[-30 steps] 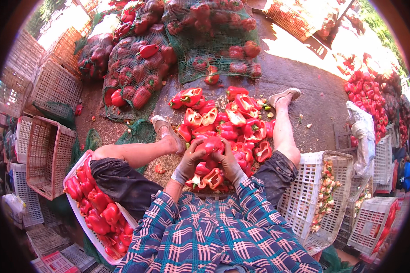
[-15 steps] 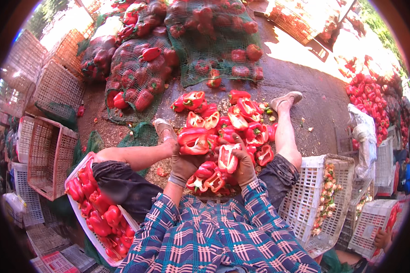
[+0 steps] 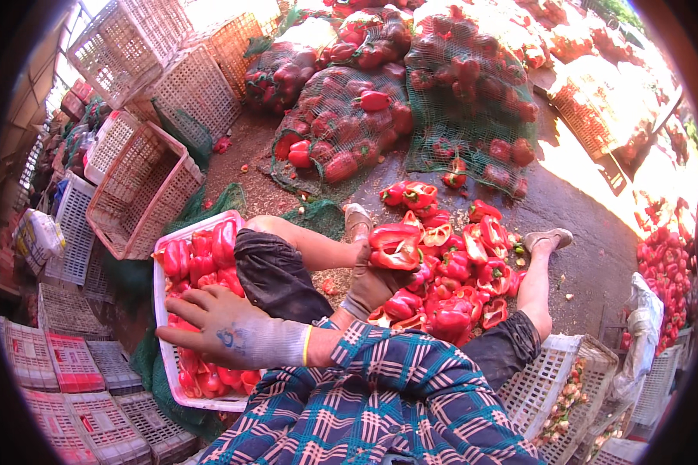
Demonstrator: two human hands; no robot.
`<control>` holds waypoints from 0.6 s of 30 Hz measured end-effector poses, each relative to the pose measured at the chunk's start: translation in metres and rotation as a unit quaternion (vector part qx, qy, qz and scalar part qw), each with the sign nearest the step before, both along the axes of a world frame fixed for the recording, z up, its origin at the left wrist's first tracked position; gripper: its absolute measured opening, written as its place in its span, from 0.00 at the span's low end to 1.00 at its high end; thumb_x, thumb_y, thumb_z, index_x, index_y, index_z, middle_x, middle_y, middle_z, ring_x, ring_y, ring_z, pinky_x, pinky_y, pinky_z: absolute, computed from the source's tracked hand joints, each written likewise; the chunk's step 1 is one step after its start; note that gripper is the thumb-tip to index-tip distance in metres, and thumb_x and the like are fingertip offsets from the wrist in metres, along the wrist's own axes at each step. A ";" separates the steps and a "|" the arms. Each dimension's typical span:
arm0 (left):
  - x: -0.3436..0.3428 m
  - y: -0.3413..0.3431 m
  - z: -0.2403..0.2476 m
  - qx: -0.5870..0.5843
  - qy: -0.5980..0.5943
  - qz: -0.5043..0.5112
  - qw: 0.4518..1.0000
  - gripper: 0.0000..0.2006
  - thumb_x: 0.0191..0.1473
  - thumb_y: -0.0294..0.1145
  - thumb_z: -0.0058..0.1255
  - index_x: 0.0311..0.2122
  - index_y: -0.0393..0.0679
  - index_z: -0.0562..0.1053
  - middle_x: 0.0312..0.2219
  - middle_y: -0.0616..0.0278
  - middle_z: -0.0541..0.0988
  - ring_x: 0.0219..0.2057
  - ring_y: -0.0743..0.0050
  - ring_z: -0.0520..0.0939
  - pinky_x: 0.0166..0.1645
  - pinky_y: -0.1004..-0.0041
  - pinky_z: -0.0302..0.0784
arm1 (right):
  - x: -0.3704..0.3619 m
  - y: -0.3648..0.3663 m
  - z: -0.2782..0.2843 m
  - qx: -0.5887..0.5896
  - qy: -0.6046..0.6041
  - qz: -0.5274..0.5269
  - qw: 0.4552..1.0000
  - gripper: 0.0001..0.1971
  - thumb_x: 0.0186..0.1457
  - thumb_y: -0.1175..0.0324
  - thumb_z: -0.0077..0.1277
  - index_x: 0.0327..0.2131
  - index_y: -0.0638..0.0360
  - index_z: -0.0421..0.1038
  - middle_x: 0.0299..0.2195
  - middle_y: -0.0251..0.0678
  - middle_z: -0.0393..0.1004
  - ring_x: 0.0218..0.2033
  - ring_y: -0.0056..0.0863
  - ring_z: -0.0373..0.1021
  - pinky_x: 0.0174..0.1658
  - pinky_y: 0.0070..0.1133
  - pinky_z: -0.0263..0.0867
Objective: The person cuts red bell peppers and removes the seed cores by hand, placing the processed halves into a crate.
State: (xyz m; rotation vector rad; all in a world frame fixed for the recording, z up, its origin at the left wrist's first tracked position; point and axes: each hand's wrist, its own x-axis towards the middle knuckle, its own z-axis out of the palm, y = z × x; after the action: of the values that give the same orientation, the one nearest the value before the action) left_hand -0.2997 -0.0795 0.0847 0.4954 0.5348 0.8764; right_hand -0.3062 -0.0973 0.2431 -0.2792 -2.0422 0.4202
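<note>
My left hand (image 3: 371, 285), in a grey-brown work glove, is closed around a halved red bell pepper (image 3: 395, 246), its pale inside partly showing. My right hand (image 3: 229, 329), gloved too, reaches across my body over a white crate (image 3: 160, 291) at my left side. Its fingers are spread, and no pepper shows in them; the palm side is hidden. Red pepper pieces (image 3: 202, 267) fill the crate. Between my legs lies a heap of halved and whole red peppers (image 3: 454, 267), some cut side up with pale cores.
Green net sacks of red peppers (image 3: 473, 93) stand ahead. Stacked crates (image 3: 143, 190) rise at the left, and more crates (image 3: 77, 364) lie lower left. By my right leg is a white crate with pepper cores (image 3: 570, 399). Loose peppers (image 3: 663, 271) are piled far right.
My right hand has moved from the heap to over the left crate; the pepper half it held no longer shows in it. My left hand keeps its pepper half. The view has swung left.
</note>
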 end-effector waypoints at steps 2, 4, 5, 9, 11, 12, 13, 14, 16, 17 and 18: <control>0.003 0.007 -0.001 0.000 -0.014 0.014 1.000 0.45 0.52 0.64 0.52 0.66 0.44 0.55 0.62 0.53 0.64 0.60 0.50 0.68 0.65 0.50 0.62 | 0.021 -0.001 -0.019 -0.044 -0.026 -0.032 0.998 0.30 0.43 0.64 0.60 0.53 0.55 0.65 0.49 0.46 0.68 0.49 0.46 0.68 0.48 0.34 0.65; 0.021 0.017 -0.007 -0.005 -0.059 0.002 0.998 0.45 0.52 0.64 0.52 0.66 0.44 0.55 0.62 0.54 0.64 0.60 0.52 0.68 0.65 0.51 0.62 | 0.076 -0.004 -0.026 -0.080 -0.041 -0.148 0.985 0.31 0.42 0.65 0.62 0.53 0.57 0.65 0.49 0.45 0.69 0.50 0.46 0.68 0.51 0.34 0.65; 0.031 0.022 -0.009 -0.004 -0.081 -0.006 0.997 0.45 0.53 0.64 0.52 0.66 0.44 0.55 0.62 0.54 0.64 0.60 0.53 0.68 0.65 0.51 0.62 | 0.110 -0.007 -0.025 -0.085 -0.042 -0.244 0.965 0.32 0.41 0.66 0.63 0.53 0.58 0.65 0.50 0.45 0.69 0.50 0.46 0.68 0.52 0.35 0.65; 0.073 0.028 -0.019 0.010 -0.160 -0.074 0.984 0.44 0.53 0.63 0.53 0.66 0.44 0.55 0.63 0.56 0.64 0.61 0.56 0.68 0.65 0.52 0.62 | 0.211 -0.013 -0.073 -0.174 0.019 -0.551 0.816 0.36 0.44 0.63 0.65 0.57 0.62 0.63 0.52 0.48 0.69 0.54 0.48 0.66 0.57 0.36 0.63; 0.082 0.021 -0.022 0.029 -0.150 -0.112 0.982 0.44 0.53 0.63 0.53 0.66 0.44 0.55 0.63 0.56 0.63 0.61 0.58 0.68 0.65 0.53 0.62 | 0.234 -0.018 -0.101 -0.298 0.012 -0.531 0.793 0.36 0.46 0.61 0.64 0.57 0.64 0.62 0.54 0.50 0.68 0.55 0.48 0.66 0.58 0.36 0.62; 0.083 0.018 -0.024 0.042 -0.134 -0.128 0.982 0.44 0.53 0.63 0.53 0.66 0.44 0.55 0.63 0.57 0.63 0.61 0.59 0.68 0.65 0.53 0.62 | 0.235 -0.018 -0.110 -0.332 0.001 -0.536 0.776 0.34 0.48 0.61 0.63 0.56 0.64 0.62 0.49 0.52 0.71 0.51 0.46 0.69 0.55 0.34 0.65; 0.083 0.016 -0.026 0.057 -0.104 -0.148 0.982 0.42 0.55 0.63 0.52 0.66 0.44 0.56 0.61 0.57 0.65 0.60 0.60 0.70 0.63 0.55 0.64 | 0.235 -0.018 -0.117 -0.448 0.099 -0.490 0.741 0.29 0.48 0.61 0.61 0.52 0.62 0.66 0.43 0.51 0.75 0.45 0.43 0.73 0.49 0.33 0.68; 0.083 0.013 -0.028 0.070 -0.078 -0.170 0.980 0.41 0.56 0.62 0.51 0.65 0.44 0.57 0.59 0.57 0.67 0.58 0.62 0.71 0.62 0.57 0.67 | 0.239 -0.020 -0.129 -0.453 0.107 -0.498 0.732 0.25 0.48 0.62 0.60 0.50 0.61 0.68 0.40 0.50 0.75 0.42 0.44 0.74 0.45 0.34 0.68; 0.083 0.016 -0.016 0.187 0.038 -0.153 0.970 0.39 0.57 0.56 0.54 0.65 0.44 0.56 0.58 0.58 0.68 0.58 0.68 0.70 0.58 0.64 0.71 | 0.247 -0.022 -0.143 -0.444 0.084 -0.513 0.729 0.22 0.48 0.63 0.58 0.46 0.61 0.70 0.36 0.48 0.76 0.38 0.45 0.74 0.42 0.35 0.69; 0.083 0.016 -0.004 0.186 0.088 -0.136 0.969 0.39 0.56 0.53 0.56 0.65 0.43 0.57 0.58 0.57 0.67 0.59 0.68 0.69 0.59 0.64 0.69 | 0.248 -0.025 -0.142 -0.435 0.049 -0.523 0.731 0.21 0.48 0.63 0.58 0.45 0.60 0.70 0.36 0.48 0.76 0.38 0.46 0.74 0.41 0.35 0.69; 0.081 0.015 0.007 0.185 0.139 -0.118 0.966 0.39 0.55 0.51 0.58 0.65 0.42 0.57 0.59 0.56 0.67 0.59 0.67 0.69 0.60 0.65 0.68 | 0.247 -0.030 -0.144 -0.427 0.014 -0.532 0.731 0.20 0.48 0.64 0.58 0.44 0.60 0.70 0.36 0.47 0.76 0.38 0.46 0.74 0.41 0.35 0.69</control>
State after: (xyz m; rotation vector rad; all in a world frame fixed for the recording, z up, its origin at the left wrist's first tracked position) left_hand -0.2182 -0.0644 0.0917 1.0130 0.5550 0.6800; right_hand -0.0587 -0.1272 0.0996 -1.8622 -1.1886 0.5637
